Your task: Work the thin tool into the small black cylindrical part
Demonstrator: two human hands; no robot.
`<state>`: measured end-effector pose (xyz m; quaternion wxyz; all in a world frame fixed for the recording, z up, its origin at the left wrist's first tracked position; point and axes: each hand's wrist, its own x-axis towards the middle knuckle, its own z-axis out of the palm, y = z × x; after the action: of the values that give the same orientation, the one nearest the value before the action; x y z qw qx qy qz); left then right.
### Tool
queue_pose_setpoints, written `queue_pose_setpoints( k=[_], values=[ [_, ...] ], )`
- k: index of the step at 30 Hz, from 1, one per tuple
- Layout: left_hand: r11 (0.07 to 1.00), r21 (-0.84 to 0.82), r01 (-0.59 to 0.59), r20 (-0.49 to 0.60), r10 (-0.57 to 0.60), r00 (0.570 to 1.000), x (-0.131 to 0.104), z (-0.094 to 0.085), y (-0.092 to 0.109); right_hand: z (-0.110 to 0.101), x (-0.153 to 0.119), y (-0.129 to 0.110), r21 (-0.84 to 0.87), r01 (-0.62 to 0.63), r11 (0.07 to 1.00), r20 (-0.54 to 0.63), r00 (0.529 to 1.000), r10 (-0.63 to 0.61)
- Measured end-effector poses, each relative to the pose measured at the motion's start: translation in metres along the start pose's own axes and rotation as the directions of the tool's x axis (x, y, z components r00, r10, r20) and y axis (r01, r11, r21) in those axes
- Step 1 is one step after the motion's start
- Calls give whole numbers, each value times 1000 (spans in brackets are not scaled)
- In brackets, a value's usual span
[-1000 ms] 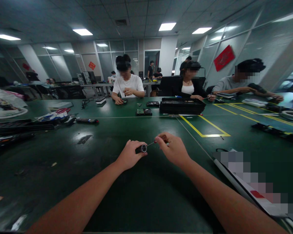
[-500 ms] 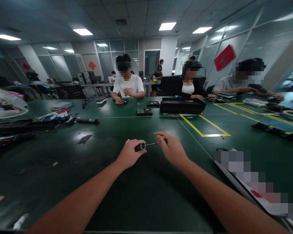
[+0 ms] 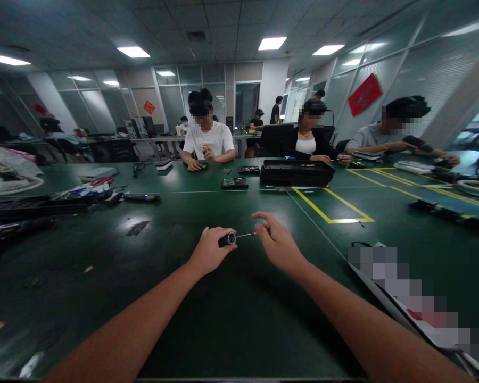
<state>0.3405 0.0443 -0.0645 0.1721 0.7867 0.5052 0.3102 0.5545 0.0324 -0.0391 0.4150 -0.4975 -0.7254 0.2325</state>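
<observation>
My left hand (image 3: 207,251) is closed around a short dark cylindrical handle (image 3: 228,239) with a silvery end facing right. A thin metal bit (image 3: 244,235) with a red collar runs from that end to my right hand (image 3: 277,242), whose thumb and fingertips pinch its red end. Both hands hover just above the dark green table (image 3: 231,319), close together near its middle.
Across the table three people sit working, with a black tray (image 3: 297,173), a small circuit board (image 3: 235,183) and a screwdriver (image 3: 141,198) between us. Cables and tools crowd the left edge. Yellow tape lines (image 3: 335,210) mark the right side. A blurred flat object lies at right front.
My hands have shifted slightly up and left together. The bit now sits closer into the handle's end than a second ago. A person in the background has walked right.
</observation>
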Motion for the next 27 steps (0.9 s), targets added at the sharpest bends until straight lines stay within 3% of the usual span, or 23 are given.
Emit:
queue_pose_setpoints(
  k=[6, 8, 11, 13, 21, 27],
  values=[
    [1000, -1, 13, -13, -13, 1000, 0, -2, 2, 7, 3, 5, 343, -34, 939, -78, 995, 65],
    [1000, 0, -13, 0, 13, 1000, 0, -3, 4, 9, 8, 9, 484, -124, 866, -73, 981, 181],
    [1000, 10, -20, -12, 20, 1000, 2, -2, 3, 12, 13, 18, 665, -225, 713, -93, 921, 377],
    [1000, 7, -4, -13, 4, 1000, 3, 0, 0, 12, 14, 23, 653, -226, 723, -130, 907, 401],
    [1000, 2, 8, -7, -8, 1000, 2, 0, 0, 15, 9, 17, 520, -100, 848, -157, 965, 209],
    [1000, -7, -4, -2, 4, 1000, 1, 1, 2, 13, 8, 9, 448, -78, 891, -147, 976, 159]
  ],
)
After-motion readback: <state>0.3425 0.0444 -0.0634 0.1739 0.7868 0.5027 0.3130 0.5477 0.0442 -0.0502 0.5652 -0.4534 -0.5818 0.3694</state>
